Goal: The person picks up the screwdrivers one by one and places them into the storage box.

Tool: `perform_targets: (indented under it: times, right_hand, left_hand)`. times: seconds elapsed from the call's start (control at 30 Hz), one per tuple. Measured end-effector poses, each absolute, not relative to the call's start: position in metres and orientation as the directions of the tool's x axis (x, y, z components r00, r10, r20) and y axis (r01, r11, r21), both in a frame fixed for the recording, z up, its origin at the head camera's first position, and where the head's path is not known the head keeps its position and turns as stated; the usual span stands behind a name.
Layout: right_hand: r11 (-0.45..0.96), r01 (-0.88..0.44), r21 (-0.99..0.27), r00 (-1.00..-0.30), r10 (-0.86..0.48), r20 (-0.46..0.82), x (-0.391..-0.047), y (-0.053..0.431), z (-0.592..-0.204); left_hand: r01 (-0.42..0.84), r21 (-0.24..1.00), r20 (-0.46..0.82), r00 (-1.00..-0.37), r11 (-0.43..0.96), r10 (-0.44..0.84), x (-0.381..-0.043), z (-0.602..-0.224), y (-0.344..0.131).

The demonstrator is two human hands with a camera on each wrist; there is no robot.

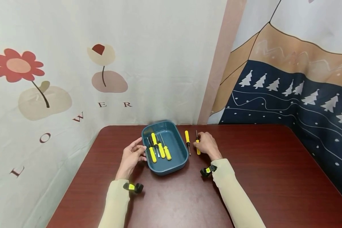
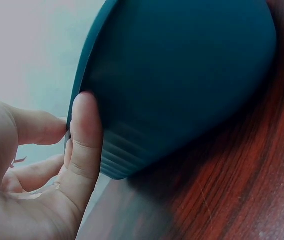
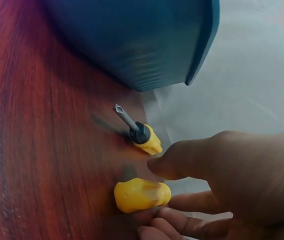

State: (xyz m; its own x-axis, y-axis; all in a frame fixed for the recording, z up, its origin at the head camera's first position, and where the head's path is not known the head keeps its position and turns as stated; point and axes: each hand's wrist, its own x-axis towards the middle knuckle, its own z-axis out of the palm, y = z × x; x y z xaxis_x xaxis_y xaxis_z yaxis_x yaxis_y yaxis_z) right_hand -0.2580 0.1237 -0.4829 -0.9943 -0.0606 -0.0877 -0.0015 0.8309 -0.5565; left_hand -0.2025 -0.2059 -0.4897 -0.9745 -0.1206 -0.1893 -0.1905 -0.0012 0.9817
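On the left side of the blue tray [image 1: 179, 148], my left hand [image 1: 131, 156] pinches the rim; the left wrist view shows the tray's outer wall [image 2: 182, 65] with fingertips on both sides of its edge. Inside the tray lie several yellow-handled screwdrivers [image 1: 161, 150]. My right hand [image 1: 207, 144] is over a yellow screwdriver [image 1: 198, 151] on the table. In the right wrist view its fingers are at the yellow handle [image 3: 139, 195], while the thumb stands a little apart from it. Another screwdriver [image 1: 187, 137] lies between the tray and this hand, its tip toward me.
A dark red wooden table [image 1: 259, 177] carries everything. Behind it hangs a light curtain [image 1: 165, 63] printed with flowers and letters, and at the right a dark blue one [image 1: 270, 98] with white trees. Black cameras [image 1: 208, 171] sit on both wrists.
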Motion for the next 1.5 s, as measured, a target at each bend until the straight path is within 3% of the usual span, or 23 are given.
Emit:
perform_targets:
  times: [0.67,1.5]
  right_hand:
    - [0.8,0.068,-0.596,-0.994,0.006,-0.106,-0.2554,0.1295,-0.4861]
    - [0.679,0.038,-0.734,-0.999,0.005,-0.048,-0.2581,0.1285,-0.4897]
  left_hand:
    - [-0.197,0.98,-0.195,-0.974,0.008,-0.112,-0.2009,-0.4906,-0.2022]
    - [-0.189,0.982,-0.188,-0.976,0.001,-0.112,-0.1992,-0.4889,-0.205]
